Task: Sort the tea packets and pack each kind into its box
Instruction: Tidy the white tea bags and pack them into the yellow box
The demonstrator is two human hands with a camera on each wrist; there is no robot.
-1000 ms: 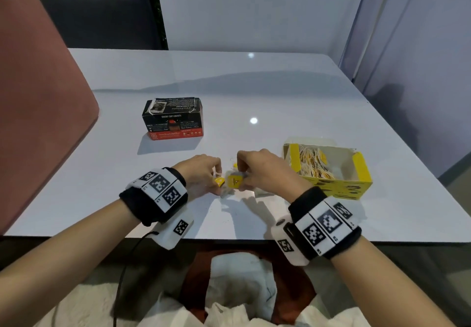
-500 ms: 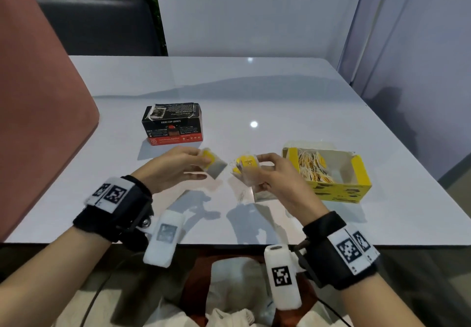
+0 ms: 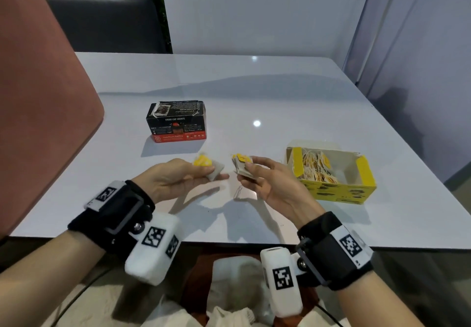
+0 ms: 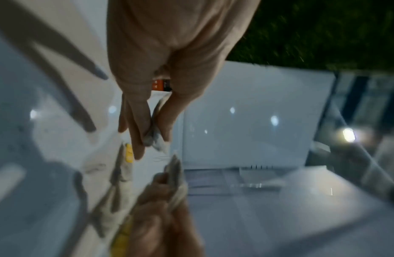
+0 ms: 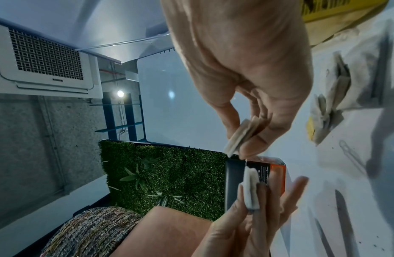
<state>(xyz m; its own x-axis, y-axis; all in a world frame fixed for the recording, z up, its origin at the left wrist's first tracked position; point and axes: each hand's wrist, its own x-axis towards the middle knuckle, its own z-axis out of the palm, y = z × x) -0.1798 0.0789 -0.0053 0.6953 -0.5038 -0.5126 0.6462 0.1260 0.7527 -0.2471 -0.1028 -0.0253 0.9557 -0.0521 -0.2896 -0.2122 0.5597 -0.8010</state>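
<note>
Now left fingers (image 3: 204, 171) pinching one tea bag (image 3: 215, 171), right fingers (image 3: 251, 167) pinching a stack (image 3: 242, 166), yellow tags up

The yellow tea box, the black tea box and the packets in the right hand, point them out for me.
yellow tea box (image 3: 339, 190): head view, printed front wall.
black tea box (image 3: 175, 125): head view, front face below the lid.
tea packets in the right hand (image 3: 242, 166): head view, the stack's upper face by the yellow tag.

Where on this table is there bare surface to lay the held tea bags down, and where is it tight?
Bare table lies behind the black box and the yellow box, and between the two. It is tight in front, where the left hand and right hand hold tea bags close together.
</note>
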